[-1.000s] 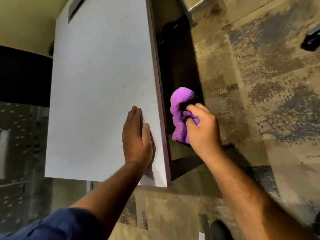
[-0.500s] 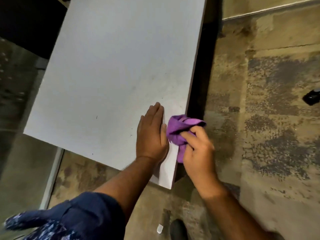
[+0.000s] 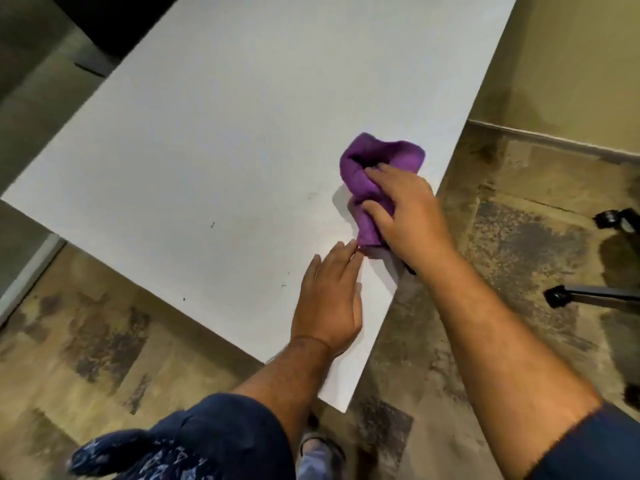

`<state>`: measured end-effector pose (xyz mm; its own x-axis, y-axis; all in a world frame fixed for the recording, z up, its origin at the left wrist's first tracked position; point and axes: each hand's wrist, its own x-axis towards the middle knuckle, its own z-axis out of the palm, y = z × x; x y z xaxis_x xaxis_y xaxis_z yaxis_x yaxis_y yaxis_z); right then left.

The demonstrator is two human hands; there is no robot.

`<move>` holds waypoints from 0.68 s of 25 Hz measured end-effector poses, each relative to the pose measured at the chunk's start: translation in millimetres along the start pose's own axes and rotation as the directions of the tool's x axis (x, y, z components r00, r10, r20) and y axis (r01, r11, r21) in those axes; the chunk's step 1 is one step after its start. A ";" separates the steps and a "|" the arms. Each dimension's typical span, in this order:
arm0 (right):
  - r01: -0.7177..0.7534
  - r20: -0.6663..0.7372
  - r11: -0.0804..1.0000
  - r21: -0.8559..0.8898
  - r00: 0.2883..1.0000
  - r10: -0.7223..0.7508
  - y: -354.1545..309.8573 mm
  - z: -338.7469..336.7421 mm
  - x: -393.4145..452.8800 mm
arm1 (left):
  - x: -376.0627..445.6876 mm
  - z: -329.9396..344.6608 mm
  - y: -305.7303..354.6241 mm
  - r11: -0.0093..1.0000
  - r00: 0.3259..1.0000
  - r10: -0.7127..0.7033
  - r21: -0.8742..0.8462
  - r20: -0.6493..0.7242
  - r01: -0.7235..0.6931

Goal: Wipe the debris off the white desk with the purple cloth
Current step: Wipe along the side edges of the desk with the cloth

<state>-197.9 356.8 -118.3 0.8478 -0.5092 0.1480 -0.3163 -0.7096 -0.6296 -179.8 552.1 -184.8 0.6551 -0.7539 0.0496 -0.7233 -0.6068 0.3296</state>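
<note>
Up from the desk's right edge and onto the top, the purple cloth [image 3: 372, 174] is now sitting bunched on the white desk [image 3: 214, 140], near its right edge, where half a second ago it was hanging half off the side. Pressing it down is the right hand [image 3: 403, 213], fingers curled over the crumpled cloth and gripping it against the surface. Just below, the left hand [image 3: 329, 299] is lying flat on the desk, fingers together and stretched out, holding nothing; its fingertips [image 3: 348, 247] are almost touching the cloth's lower end. Small dark specks [image 3: 212, 224] are dotting the desk out to the left of both hands. Beyond the desk, a mottled floor [image 3: 519, 254] is showing, with black chair legs [image 3: 588, 294] at the right.
</note>
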 end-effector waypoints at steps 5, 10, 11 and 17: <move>0.020 0.283 0.977 -0.213 0.958 0.042 5.4 40.7 5.2 | -0.8 -18.6 -5.6 0.942 0.997 -0.080 -0.326 0.010 0.079; 0.089 0.449 0.995 -0.041 0.892 -0.061 -53.1 65.9 -50.1 | -69.5 -57.9 -44.2 0.646 0.816 -0.573 -0.656 -0.078 0.391; 0.131 0.499 0.990 -0.044 0.862 -0.092 -65.8 73.6 -61.9 | -89.1 -61.4 -50.9 0.601 0.776 -0.626 -0.682 -0.077 0.417; 0.416 0.839 0.901 0.119 0.443 -0.316 -90.3 57.1 -97.2 | -122.2 -87.1 -58.8 0.378 0.652 -0.756 -0.779 0.053 0.501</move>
<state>-227.5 498.2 -119.4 0.8329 0.4068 -0.3752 0.1186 -0.7935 -0.5970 -198.4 701.8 -128.1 0.9626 -0.0464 -0.2669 0.2252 -0.4109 0.8834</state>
